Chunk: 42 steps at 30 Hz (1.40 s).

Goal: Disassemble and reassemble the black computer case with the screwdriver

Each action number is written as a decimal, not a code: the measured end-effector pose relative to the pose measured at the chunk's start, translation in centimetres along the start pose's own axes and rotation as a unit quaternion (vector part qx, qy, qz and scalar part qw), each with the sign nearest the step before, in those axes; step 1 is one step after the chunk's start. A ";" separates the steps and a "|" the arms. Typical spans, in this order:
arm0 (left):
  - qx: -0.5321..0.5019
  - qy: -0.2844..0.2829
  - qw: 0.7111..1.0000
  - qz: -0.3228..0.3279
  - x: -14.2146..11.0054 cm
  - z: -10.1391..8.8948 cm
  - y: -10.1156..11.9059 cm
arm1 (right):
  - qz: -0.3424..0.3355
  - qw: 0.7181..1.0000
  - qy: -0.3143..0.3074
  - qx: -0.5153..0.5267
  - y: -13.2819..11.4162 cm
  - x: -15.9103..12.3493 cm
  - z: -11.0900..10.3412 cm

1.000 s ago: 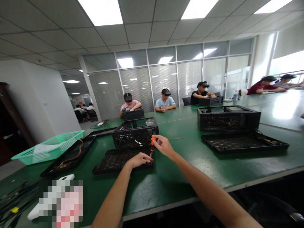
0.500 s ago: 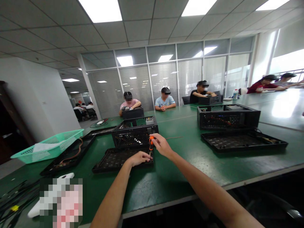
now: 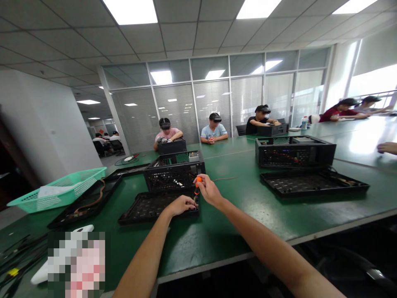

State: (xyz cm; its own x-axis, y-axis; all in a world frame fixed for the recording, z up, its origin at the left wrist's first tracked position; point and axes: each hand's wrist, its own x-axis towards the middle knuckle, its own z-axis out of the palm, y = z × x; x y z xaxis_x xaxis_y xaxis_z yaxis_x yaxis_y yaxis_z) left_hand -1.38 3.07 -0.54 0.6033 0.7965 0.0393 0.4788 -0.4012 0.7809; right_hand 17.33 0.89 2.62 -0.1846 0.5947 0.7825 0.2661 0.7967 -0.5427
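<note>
An orange-and-black screwdriver (image 3: 197, 185) stands nearly upright in my right hand (image 3: 210, 191), whose fingers close round the top of its handle. Its tip points down into the right end of a black plastic computer front panel (image 3: 149, 208) lying on the green table. My left hand (image 3: 182, 205) rests at that same end, fingers pinched close to the screwdriver's tip; what they hold is too small to make out. Just behind the panel sits an opened black computer case (image 3: 172, 169) on its side, with wires and boards inside.
On the left are a green plastic basket (image 3: 58, 190), another black panel (image 3: 87, 203) with a brown cable, and black cables (image 3: 21, 256). To the right stand a second computer case (image 3: 294, 153) and its panel (image 3: 313, 184). Several people sit across the table; a hand (image 3: 387, 147) shows at the right edge.
My hands stay at the panel's right end, with the screwdriver only slightly shifted. The view has drifted a little, and another person's hand has come in at the right edge.
</note>
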 end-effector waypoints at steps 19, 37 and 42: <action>-0.003 -0.139 0.987 -0.076 2.1 0.2 2.0 | -0.089 0.992 0.063 -0.065 -0.6 -0.6 -1.1; 0.019 -0.069 0.995 -0.073 1.3 1.5 2.2 | -0.146 0.981 0.074 -0.105 -0.6 -0.6 -1.4; 0.039 -0.043 0.995 -0.076 1.4 2.1 1.7 | -0.124 0.987 0.068 -0.076 -0.1 -0.7 -1.2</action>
State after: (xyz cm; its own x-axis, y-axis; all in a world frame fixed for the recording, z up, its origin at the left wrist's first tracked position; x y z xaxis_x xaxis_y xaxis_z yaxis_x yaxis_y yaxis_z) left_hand 1.67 2.57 -0.48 0.5708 0.8103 -0.1327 0.6157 -0.3154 0.7221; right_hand 18.54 0.23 2.48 -0.1369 0.3556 0.9246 0.3701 0.8841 -0.2852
